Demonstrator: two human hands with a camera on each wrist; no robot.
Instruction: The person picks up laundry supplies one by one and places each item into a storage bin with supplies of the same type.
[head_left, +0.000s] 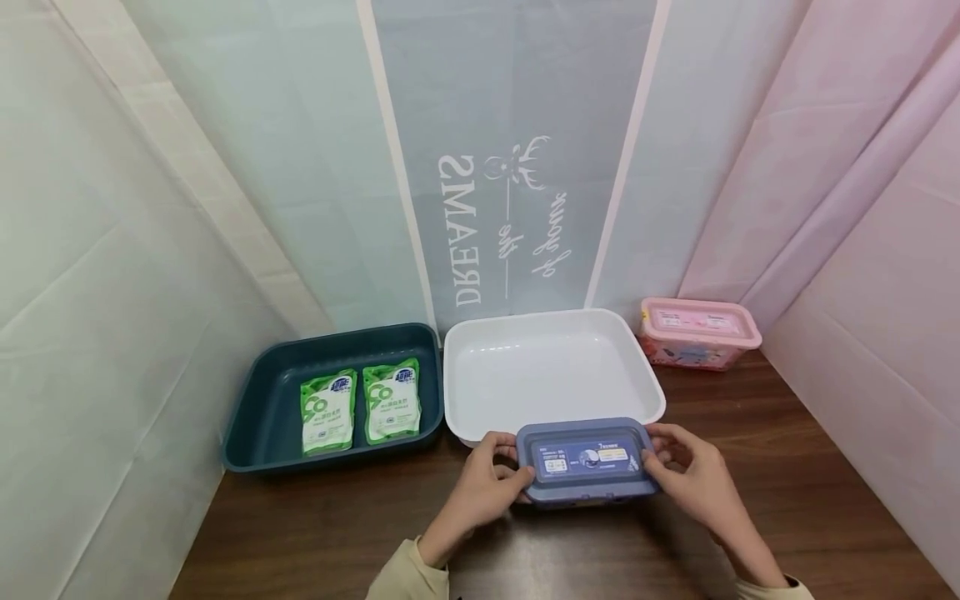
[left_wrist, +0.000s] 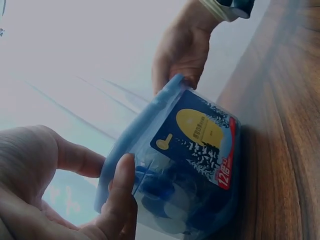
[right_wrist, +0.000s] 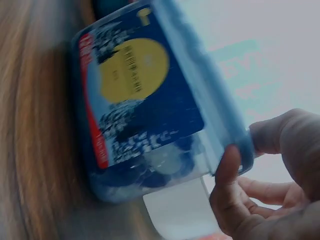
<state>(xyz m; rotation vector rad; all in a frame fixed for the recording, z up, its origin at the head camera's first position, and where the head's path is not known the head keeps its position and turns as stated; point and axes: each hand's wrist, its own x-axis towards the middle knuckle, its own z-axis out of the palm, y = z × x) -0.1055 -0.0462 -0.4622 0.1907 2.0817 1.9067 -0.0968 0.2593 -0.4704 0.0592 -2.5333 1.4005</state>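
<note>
Both hands hold a blue-lidded plastic box [head_left: 588, 461] in front of the white tray. My left hand [head_left: 483, 483] grips the left end of its lid, and my right hand [head_left: 693, 475] has the right end between thumb and fingers. The left wrist view shows the box's clear body [left_wrist: 175, 200] with blue and white laundry pods inside. A dark blue label [right_wrist: 135, 85] with a yellow oval covers its long side. The box is close over the wooden table, its lid upward, overlapping the tray's front rim in the head view.
The white tray [head_left: 551, 367] stands behind the box. To its left, a dark green tray [head_left: 270, 417] holds two green-and-white pouches [head_left: 328, 412]. A pink lidded box [head_left: 699, 333] sits at the back right of the wooden table [head_left: 337, 533]. Fabric walls [head_left: 517, 83] enclose the back and sides.
</note>
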